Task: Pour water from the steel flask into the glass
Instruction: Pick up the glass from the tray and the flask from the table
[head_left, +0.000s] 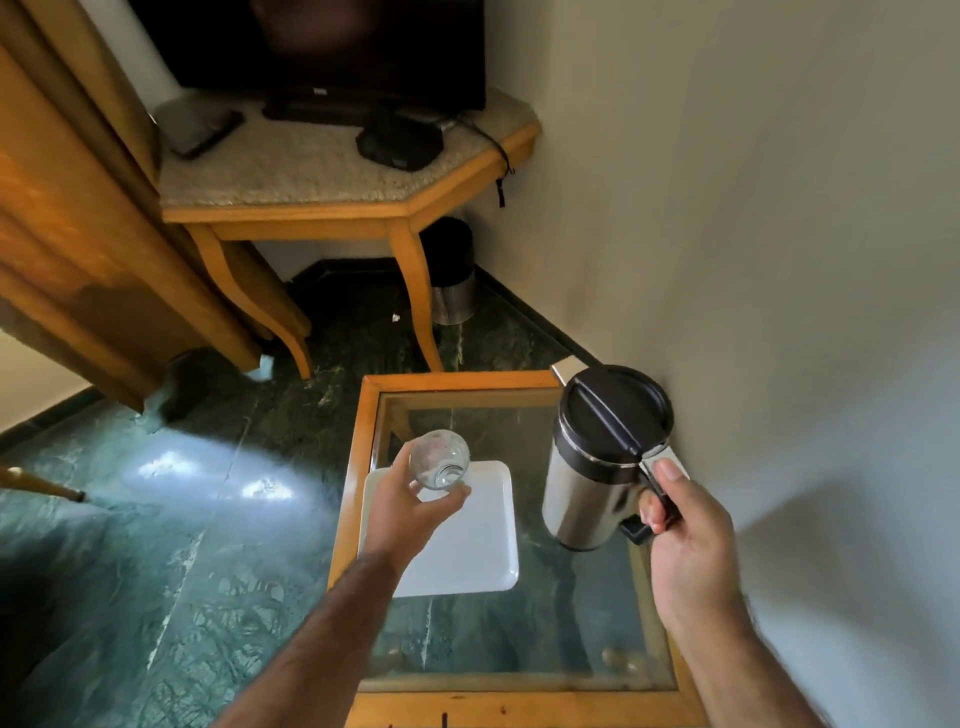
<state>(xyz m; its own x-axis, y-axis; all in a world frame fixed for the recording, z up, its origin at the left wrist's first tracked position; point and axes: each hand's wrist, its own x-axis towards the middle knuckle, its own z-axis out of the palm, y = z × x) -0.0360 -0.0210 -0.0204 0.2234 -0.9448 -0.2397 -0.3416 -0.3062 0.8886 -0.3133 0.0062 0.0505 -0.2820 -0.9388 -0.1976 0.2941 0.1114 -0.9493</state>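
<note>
- Two hands were in the head view, both busy, over a small glass-topped worktop (519, 644) with a wooden frame, set in a corner beside the wall.
- Left hand (410, 506) had its grip wrapped round the glass (440, 460), held up above the white square tray (467, 545); fingers (447, 501) curled under and around the base.
- Glass was tilted, mouth turned up toward the camera; it looked empty, no water line visible.
- Right hand (685, 525) had its grip clenched on the black handle of the steel flask (592, 483), thumb (670, 475) resting on top near the lid edge.
- Flask was roughly upright, near the right edge of the worktop; whether its base touched the surface or was lifted just clear, I could not tell.
- Black lid (615, 410) was on the flask; whether its spout was open could not be told.
- Flask and glass were apart, tray between and below them; no stream of water showed.
- Progress, judged: both items picked up or gripped, pouring not yet begun.
- Left to do, judged: bring flask spout over the glass mouth, tip flask, fill, set both down.
- Risk, judged: tilted glass would need levelling or water could run over the rim onto the tray.
</note>
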